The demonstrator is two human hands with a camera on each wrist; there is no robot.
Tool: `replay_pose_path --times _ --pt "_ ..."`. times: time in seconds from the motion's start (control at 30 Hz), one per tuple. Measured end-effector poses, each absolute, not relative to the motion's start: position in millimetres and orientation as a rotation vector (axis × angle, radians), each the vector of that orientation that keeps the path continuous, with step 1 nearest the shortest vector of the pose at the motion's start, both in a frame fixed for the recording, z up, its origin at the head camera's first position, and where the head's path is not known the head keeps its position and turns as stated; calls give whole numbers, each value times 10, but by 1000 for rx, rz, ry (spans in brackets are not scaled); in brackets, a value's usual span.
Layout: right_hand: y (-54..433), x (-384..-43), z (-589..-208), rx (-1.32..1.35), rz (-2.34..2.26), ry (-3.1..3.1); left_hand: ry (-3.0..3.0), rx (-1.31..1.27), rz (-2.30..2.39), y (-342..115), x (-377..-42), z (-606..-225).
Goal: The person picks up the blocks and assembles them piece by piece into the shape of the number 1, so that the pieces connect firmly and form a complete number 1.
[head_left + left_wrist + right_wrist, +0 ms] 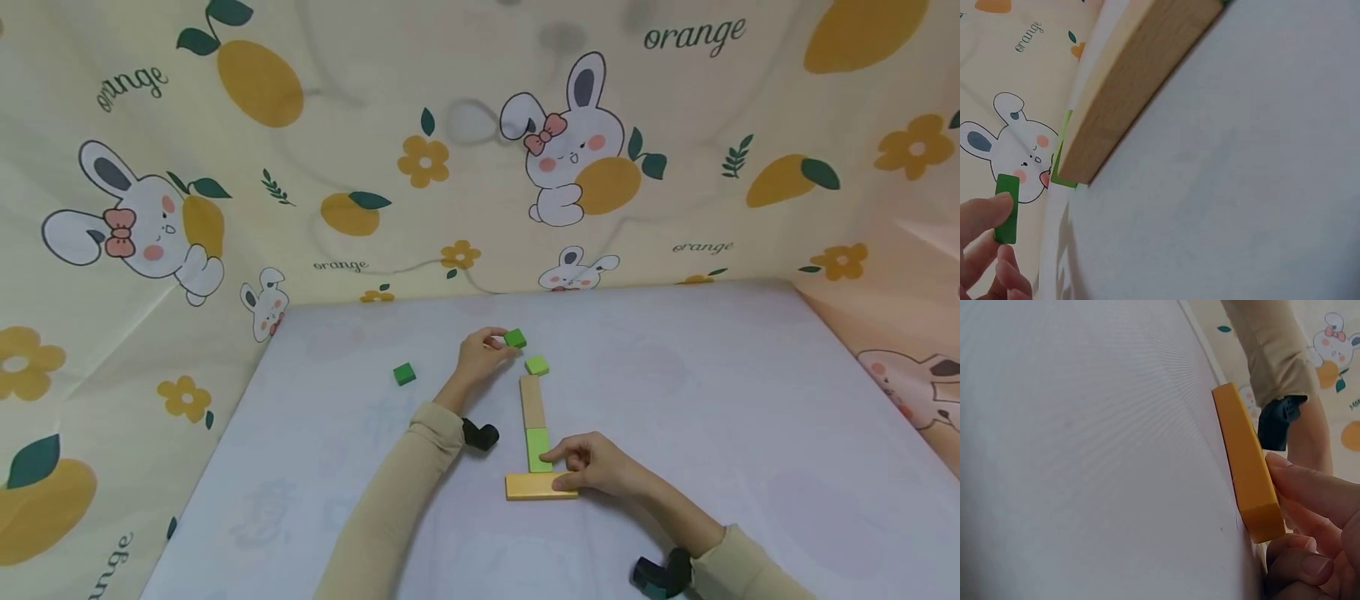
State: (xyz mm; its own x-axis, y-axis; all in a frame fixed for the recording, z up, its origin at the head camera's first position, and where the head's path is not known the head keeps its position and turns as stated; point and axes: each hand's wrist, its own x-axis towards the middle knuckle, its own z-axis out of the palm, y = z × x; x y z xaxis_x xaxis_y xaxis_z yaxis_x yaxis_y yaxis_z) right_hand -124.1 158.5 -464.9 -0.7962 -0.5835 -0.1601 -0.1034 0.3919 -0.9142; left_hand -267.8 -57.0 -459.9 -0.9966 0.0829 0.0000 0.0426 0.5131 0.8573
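Between thumb and fingers, my left hand pinches a small dark green block, held near the far end of a row of blocks; the left wrist view shows this green block too. The row has a light green block at its far end, then a tan wooden block, then another light green block. A yellow block lies crosswise at the near end. My right hand holds the right part of the yellow block, its index finger by the nearer light green block.
Another dark green block lies by itself on the white table, to the left of my left hand. A cloth printed with rabbits and oranges hangs behind and at the sides.
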Motion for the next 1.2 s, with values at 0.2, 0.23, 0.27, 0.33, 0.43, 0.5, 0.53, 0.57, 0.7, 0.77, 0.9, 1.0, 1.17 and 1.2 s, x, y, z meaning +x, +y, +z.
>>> replay_pose_path --times 0.2,0.23,0.27,0.33,0.43,0.5,0.53,0.57,0.7,0.77,0.9,1.0,1.17,1.2 --pt "1579 -1234 -4650 -586 -1407 2183 2676 114 1555 -617 -2578 -4619" --pt "1580 -1234 -4649 -588 -1406 2184 2669 116 1555 -624 -2561 -4623" --pt "1581 -1235 -4649 -592 -1406 2185 2668 125 1556 -630 -2544 -4630" --pt "1582 -1239 -4654 -596 -1399 2192 2661 133 1552 -634 -2507 -4638" --pt "1583 -1242 -4661 -594 -1391 2199 2653 144 1543 -633 -2455 -4648" --pt "1581 -1242 -4665 -590 -1390 2201 2656 161 1533 -632 -2432 -4658" --pt "1580 -1241 -4666 -590 -1392 2201 2655 169 1529 -634 -2423 -4665" --pt "1578 -1240 -4669 -590 -1392 2202 2657 176 1525 -636 -2418 -4672" --pt "1572 -1235 -4676 -600 -1396 2202 2665 198 1491 -648 -2404 -4691" --pt "1574 -1235 -4682 -603 -1394 2206 2660 198 1478 -652 -2402 -4696" --pt "1582 -1235 -4684 -597 -1397 2209 2638 200 1470 -654 -2403 -4701" --pt "1585 -1236 -4684 -592 -1398 2208 2630 194 1463 -653 -2408 -4708" --pt "1583 -1239 -4690 -592 -1393 2213 2643 189 1418 -653 -2425 -4714" --pt "1583 -1240 -4690 -592 -1392 2214 2642 185 1410 -653 -2428 -4714"
